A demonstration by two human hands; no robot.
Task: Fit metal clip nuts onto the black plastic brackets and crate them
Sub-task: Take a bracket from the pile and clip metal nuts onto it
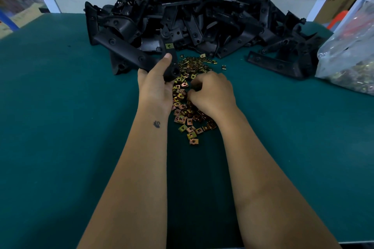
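- Nearest, mid-worktop: loose heap of small square brass-coloured metal clip nuts; right hand curled over it, apparently pinching one.
- Left hand gripping long black plastic bracket, one nut already fitted at its tip.
- Likely light, stiff, sharp-edged; best pinched by flat sides.
- Black bracket pile along far edge.

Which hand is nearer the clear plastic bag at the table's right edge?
Right. The right hand rests curled on the loose clip nuts, apart from the bag. The left hand, farther left, holds a black bracket.
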